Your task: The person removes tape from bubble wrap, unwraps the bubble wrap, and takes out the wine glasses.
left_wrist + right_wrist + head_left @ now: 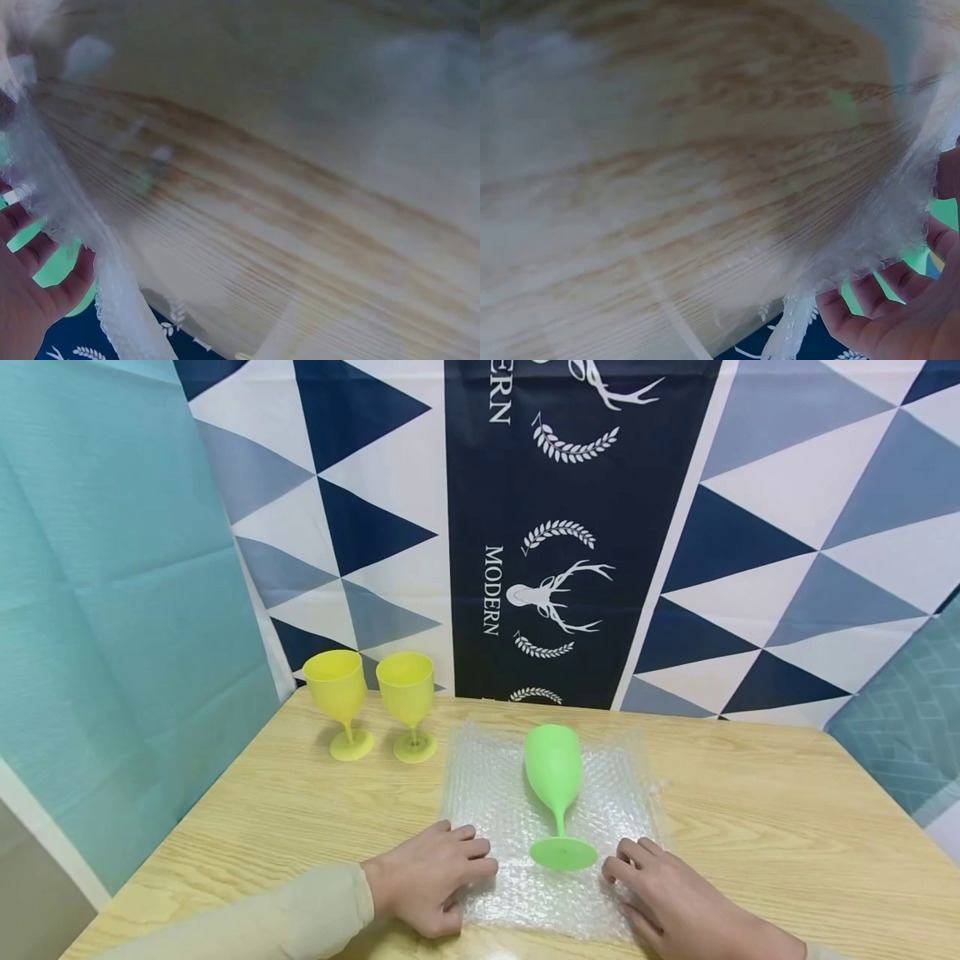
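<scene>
A light green goblet lies on its side on a sheet of clear bubble wrap. Its foot points toward me and its bowl away. My left hand rests at the left edge of the wrap, fingers reaching onto it and thumb nearer me. At the right edge, my right hand touches the sheet with loosely bent fingers, close to the goblet's foot. Both wrist views show the left hand and right hand against the wrap's edge, with green behind the fingers. Neither hand touches the goblet.
Two yellow goblets stand upright at the back left of the wooden table. A patterned cloth hangs behind the table, with a teal curtain on the left.
</scene>
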`<control>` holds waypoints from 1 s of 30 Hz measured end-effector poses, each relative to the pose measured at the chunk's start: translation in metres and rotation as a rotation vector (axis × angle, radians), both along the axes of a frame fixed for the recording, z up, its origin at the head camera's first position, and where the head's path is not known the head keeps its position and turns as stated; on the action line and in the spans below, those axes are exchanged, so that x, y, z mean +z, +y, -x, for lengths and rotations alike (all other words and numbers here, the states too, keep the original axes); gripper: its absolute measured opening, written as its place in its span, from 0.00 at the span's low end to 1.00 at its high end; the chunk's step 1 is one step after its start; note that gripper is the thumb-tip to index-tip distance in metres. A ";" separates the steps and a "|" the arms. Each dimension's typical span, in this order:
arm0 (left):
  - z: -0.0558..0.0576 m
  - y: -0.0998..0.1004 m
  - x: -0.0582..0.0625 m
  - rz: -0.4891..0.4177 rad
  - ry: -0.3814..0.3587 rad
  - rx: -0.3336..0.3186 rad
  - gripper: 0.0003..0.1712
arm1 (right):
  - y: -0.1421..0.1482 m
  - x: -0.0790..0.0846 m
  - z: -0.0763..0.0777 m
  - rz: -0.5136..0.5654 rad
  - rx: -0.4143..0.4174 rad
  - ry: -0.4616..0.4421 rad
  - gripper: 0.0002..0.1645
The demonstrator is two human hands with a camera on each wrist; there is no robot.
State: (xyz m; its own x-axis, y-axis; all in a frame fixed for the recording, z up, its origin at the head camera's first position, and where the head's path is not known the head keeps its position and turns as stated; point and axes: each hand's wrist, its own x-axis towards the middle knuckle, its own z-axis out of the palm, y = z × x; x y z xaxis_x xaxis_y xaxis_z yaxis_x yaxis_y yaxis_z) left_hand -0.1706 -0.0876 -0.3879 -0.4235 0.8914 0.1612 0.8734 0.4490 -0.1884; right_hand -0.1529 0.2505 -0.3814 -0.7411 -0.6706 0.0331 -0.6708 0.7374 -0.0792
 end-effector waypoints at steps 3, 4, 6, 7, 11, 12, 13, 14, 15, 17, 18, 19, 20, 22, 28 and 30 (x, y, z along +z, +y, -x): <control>0.001 0.000 0.002 0.010 -0.009 0.001 0.21 | -0.001 0.001 0.000 0.002 -0.002 -0.004 0.12; 0.001 0.000 0.003 0.017 -0.013 0.001 0.21 | -0.001 0.002 0.000 0.000 -0.009 -0.015 0.12; 0.002 0.001 0.006 0.036 -0.017 0.003 0.22 | -0.001 0.003 0.000 -0.010 -0.023 -0.036 0.12; 0.002 0.001 0.008 0.048 -0.019 0.005 0.22 | -0.001 0.004 0.000 -0.013 -0.027 -0.041 0.12; 0.003 0.006 0.018 0.103 -0.021 0.008 0.21 | -0.001 0.005 0.001 -0.017 -0.020 -0.050 0.12; 0.003 0.007 0.021 0.113 -0.032 0.011 0.21 | -0.001 0.005 0.001 -0.014 -0.017 -0.052 0.12; 0.004 0.009 0.024 0.123 -0.042 0.014 0.21 | -0.001 0.005 0.001 -0.011 -0.010 -0.052 0.12; 0.004 0.011 0.027 0.129 -0.056 0.018 0.20 | 0.000 0.005 0.002 -0.006 -0.001 -0.049 0.12; 0.005 0.012 0.031 0.133 -0.074 0.023 0.20 | 0.000 0.005 0.002 -0.003 0.003 -0.051 0.13; 0.006 0.016 0.040 0.139 -0.120 0.040 0.19 | 0.001 0.004 0.002 0.010 0.022 -0.046 0.12; 0.007 0.018 0.044 0.143 -0.145 0.051 0.19 | 0.001 0.003 0.002 0.016 0.027 -0.046 0.12; 0.009 0.020 0.048 0.146 -0.168 0.061 0.19 | 0.002 0.003 0.002 0.020 0.033 -0.045 0.12; 0.011 0.022 0.052 0.147 -0.197 0.073 0.18 | 0.002 0.003 0.002 0.025 0.036 -0.043 0.12; 0.016 0.027 0.060 0.143 -0.271 0.108 0.19 | 0.002 0.002 0.002 0.030 0.028 -0.048 0.13; 0.037 0.035 0.074 0.015 -0.595 0.272 0.24 | 0.002 0.002 0.002 0.040 0.014 -0.048 0.13; 0.043 0.038 0.075 -0.059 -0.724 0.330 0.27 | 0.002 0.001 0.002 0.046 0.020 -0.039 0.13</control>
